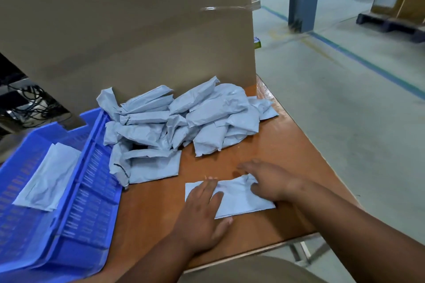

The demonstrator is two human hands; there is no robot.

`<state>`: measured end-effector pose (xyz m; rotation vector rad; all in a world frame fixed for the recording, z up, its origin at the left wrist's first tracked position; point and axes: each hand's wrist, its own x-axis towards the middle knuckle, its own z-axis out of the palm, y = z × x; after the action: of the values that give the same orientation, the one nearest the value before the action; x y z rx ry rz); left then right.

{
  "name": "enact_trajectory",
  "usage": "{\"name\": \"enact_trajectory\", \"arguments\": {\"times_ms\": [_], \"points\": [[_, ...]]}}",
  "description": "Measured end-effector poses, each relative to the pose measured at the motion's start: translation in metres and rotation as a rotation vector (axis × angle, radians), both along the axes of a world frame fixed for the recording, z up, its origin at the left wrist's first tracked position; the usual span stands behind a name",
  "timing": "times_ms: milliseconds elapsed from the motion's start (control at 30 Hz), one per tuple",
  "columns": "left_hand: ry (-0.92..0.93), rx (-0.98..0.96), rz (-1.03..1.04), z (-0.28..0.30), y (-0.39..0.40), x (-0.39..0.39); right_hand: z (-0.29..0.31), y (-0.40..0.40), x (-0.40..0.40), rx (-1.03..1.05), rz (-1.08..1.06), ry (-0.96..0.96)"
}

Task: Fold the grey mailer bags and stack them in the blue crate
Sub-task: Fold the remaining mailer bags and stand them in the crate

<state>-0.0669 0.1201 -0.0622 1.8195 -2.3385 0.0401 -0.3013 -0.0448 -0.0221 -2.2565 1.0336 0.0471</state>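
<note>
Grey mailer bag (pixel 239 197) flat on wooden table (pixel 287 145) near front edge, mid-fold. Left hand (pixel 202 211) flat on its left end, fingers straight, pressing, nothing gripped. Right hand (pixel 269 181) on right end, fingers spread; thumb looks tucked at bag edge, true pinch cannot tell. Probably flattening/creasing step: best to keep left palm pinning, sweep right hand outward to push air out, line up edges before folding over. Unfolded pile (pixel 181 119) just behind, against cardboard box (pixel 128 30). Blue crate (pixel 92 190) to left at table edge, folded bag (pixel 48 181) already lying inside. Most of task left.
</note>
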Motion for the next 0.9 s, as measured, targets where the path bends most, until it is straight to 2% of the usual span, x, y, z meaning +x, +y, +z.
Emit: {"name": "enact_trajectory", "arguments": {"times_ms": [100,233,333,400,467,533,600,733,900], "points": [[0.036,0.083,0.032,-0.013,0.008,-0.007,-0.009,0.011,-0.010,-0.156,-0.077,0.002],[-0.111,0.279,0.115,-0.011,0.013,-0.005,-0.019,0.022,-0.017,-0.267,-0.075,-0.005],[-0.119,0.323,0.156,-0.005,0.022,-0.009,-0.024,0.025,-0.019,-0.306,-0.152,0.040],[-0.102,0.333,0.188,-0.001,0.027,-0.011,-0.025,0.026,-0.020,-0.393,-0.211,0.065],[-0.023,0.306,0.234,0.004,0.023,-0.015,-0.022,0.023,-0.020,-0.533,-0.226,-0.014],[0.080,0.223,0.263,0.008,0.008,-0.023,-0.013,0.023,-0.014,-0.644,-0.190,-0.133],[0.110,0.146,0.272,0.011,-0.015,-0.036,-0.007,0.023,-0.002,-0.702,-0.145,-0.121],[0.044,0.155,0.339,0.007,-0.060,-0.062,-0.027,0.024,0.020,-0.513,-0.112,0.192],[0.038,0.201,0.417,-0.019,-0.068,-0.070,-0.047,0.023,0.019,-0.425,-0.143,0.219]]}}
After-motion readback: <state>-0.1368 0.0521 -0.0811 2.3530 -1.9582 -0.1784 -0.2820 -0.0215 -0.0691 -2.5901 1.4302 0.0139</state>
